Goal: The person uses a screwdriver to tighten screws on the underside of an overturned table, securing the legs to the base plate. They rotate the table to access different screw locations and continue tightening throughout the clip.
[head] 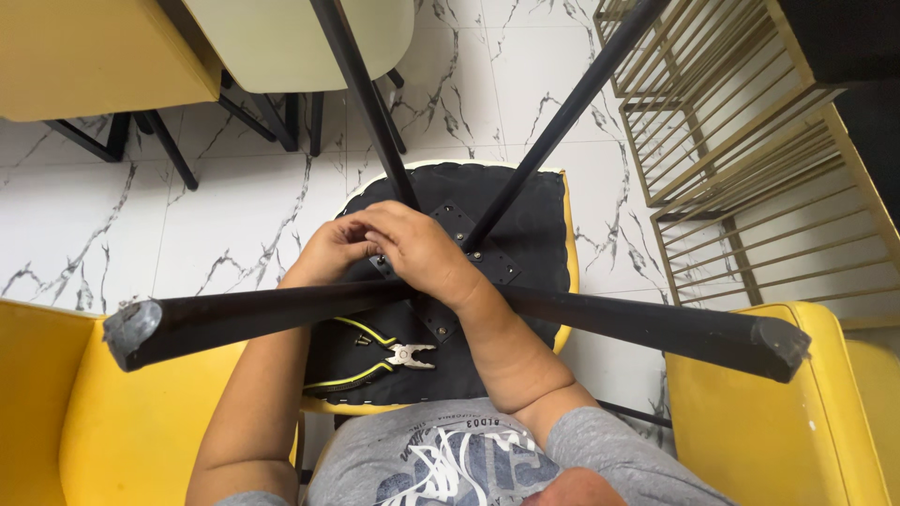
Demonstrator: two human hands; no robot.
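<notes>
Four legs: the upturned chair (525, 220) lies seat-down on the person's lap, its black legs (281, 314) splaying up and outward; two run toward the camera, two away.
Chair: largest item; black fabric underside with a yellow rim. Judged moderately heavy and awkward rather than fragile; the frame looks stiff, the seat padding soft at the edge.
Hold points: the legs near the centre plate look like the firmest grip; their smooth dark finish may be slippery, and the outer ends would give more leverage for the chair to swing.
Leg tips: grey plastic caps (131, 328), scuffed, hard-looking; poor places to grip.
Mounting plate: black metal plate (459, 225) at the centre of the underside, where the legs meet; rigid, with screw heads visible.
Left hand (328, 253): fingers curled in at the plate, beside the right hand; whether it pinches something small cannot be told.
Right hand (417, 248): laid over the joint, fingers bent down and closed narrow; what is under them is hidden.
Pliers (380, 361): black-and-yellow handles, steel jaws, resting loose on the chair underside near the torso; untouched.
Screws (361, 341): small, loose beside the pliers; likely to roll if the chair tilts.
</notes>
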